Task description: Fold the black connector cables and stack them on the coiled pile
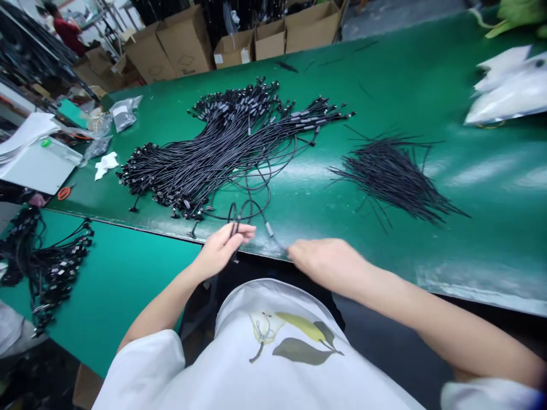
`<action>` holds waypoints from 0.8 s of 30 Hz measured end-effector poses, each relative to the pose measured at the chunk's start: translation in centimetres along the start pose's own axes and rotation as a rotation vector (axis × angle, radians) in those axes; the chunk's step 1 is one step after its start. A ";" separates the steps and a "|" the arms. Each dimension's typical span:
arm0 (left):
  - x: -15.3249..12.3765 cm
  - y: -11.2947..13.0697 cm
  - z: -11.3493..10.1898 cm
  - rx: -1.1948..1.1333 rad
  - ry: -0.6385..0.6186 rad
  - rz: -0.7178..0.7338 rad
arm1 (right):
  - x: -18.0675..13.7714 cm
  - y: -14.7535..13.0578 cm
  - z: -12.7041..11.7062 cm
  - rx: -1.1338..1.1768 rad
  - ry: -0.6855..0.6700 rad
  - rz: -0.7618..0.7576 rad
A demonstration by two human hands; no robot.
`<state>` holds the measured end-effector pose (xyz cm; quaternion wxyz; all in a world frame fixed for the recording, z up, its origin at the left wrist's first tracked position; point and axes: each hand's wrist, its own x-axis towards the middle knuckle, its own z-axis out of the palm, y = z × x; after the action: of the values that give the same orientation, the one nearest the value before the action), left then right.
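My left hand (222, 247) pinches a looped black cable (248, 210) at the near edge of the green table (384, 74). My right hand (325, 259) is closed on the same cable's other end beside a small connector (269, 229). Just beyond my hands lies a large pile of black cables with connectors (222, 148). A smaller heap of thin black ties (393, 176) lies to the right of it.
Cardboard boxes (183, 40) line the table's far edge. White plastic bags (508, 85) lie at the far right. Small clear bags (122, 114), a white scrap (105, 164) and orange scissors (65, 192) sit at the left. More cables (47, 262) rest on a lower green table.
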<state>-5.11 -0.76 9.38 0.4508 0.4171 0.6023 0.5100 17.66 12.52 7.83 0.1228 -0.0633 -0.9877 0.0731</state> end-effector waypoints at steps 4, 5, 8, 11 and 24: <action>-0.1 -0.3 1.9 0.151 -0.285 0.001 | 1.9 -0.9 -0.8 0.317 -0.008 -0.079; -0.2 -0.3 2.0 0.126 -0.351 -0.036 | 2.1 -0.5 -0.9 0.408 0.041 -0.042; -0.2 -0.4 1.9 -0.148 -0.415 -0.092 | 2.8 1.1 -0.2 0.705 0.233 0.111; 0.3 -0.6 2.2 -0.487 -0.305 -0.079 | 3.7 1.1 2.2 1.004 0.277 0.325; 1.5 -3.2 4.4 -0.649 0.192 -0.173 | 5.6 -2.8 5.9 1.785 0.549 0.786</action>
<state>-1.34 1.34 5.76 0.5427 0.1496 0.4816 0.6717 10.50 9.81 3.93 0.3154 -0.2834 -0.4190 0.8029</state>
